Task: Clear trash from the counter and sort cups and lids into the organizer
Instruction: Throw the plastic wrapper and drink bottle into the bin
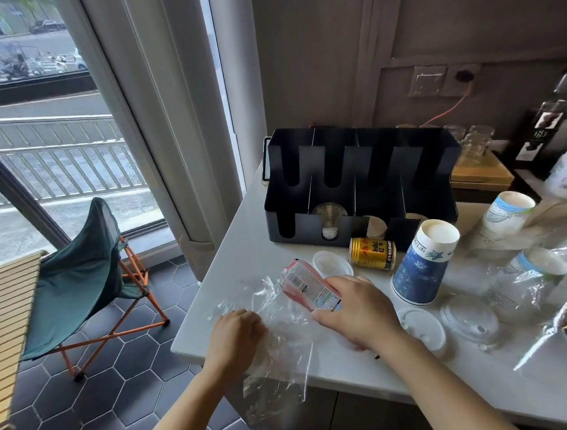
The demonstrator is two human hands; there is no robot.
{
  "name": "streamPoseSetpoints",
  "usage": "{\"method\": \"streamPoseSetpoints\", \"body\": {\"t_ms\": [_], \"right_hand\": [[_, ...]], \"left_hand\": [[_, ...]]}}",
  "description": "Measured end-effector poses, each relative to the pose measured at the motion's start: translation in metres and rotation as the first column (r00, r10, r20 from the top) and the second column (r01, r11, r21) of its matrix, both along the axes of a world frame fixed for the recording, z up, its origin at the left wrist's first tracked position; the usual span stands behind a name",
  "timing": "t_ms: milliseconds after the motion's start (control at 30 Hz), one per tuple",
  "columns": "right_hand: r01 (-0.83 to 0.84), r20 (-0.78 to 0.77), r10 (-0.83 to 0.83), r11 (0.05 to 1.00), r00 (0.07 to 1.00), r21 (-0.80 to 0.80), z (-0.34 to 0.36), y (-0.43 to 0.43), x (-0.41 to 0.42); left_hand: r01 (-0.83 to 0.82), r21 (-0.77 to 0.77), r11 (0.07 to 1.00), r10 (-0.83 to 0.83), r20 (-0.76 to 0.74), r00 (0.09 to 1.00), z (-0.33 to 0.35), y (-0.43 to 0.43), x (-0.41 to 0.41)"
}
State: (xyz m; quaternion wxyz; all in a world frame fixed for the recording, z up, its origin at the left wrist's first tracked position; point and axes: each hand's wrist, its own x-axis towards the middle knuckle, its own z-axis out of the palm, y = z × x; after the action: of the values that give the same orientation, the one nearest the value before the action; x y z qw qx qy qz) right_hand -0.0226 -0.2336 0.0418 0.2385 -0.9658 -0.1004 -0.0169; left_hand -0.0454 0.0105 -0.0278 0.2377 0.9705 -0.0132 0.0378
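Pink packet (307,287) lies held in the right hand (356,313) at lower centre, its long axis running up-left toward the black organizer (359,181). Left hand (236,335) is closed on clear plastic wrap (278,330) at the counter (232,260) edge. Organizer's front slots hold a clear cup (329,219) and a paper one; blue cups (424,261) and lids (422,327) wait at right.

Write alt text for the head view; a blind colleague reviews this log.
A person's right hand grips a pink packet while the left hand holds a clear plastic bag at a white counter's edge. Behind them: a gold can, paper cups, lids, a black organizer.
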Motion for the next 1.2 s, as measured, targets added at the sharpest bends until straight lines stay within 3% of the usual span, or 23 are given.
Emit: {"method": "streamPoseSetpoints", "body": {"t_ms": [333,567,800,1000,1200], "right_hand": [[0.040,0.131,-0.054,0.994,0.990,0.103,0.025,-0.023,-0.025],[0.094,0.103,-0.106,0.989,0.989,0.118,0.033,-0.028,-0.058],[0.334,0.091,-0.360,0.916,0.928,0.220,0.044,-0.028,-0.115],[0.499,0.114,-0.519,0.850,0.847,0.167,0.045,-0.021,-0.176],[0.607,-0.059,-0.648,0.673,0.759,0.422,0.046,-0.046,-0.248]], "left_hand": [[-0.179,-0.082,0.980,0.188,0.110,0.976,0.066,-0.015,-0.032],[-0.202,-0.080,0.976,0.212,0.147,0.966,0.088,-0.025,-0.053],[0.020,-0.101,0.995,-0.002,0.168,0.986,0.082,-0.025,-0.057],[0.216,-0.107,0.971,-0.199,0.152,0.968,0.081,-0.033,-0.070],[0.466,-0.125,0.876,-0.446,0.163,0.880,0.078,-0.069,-0.104]]}}
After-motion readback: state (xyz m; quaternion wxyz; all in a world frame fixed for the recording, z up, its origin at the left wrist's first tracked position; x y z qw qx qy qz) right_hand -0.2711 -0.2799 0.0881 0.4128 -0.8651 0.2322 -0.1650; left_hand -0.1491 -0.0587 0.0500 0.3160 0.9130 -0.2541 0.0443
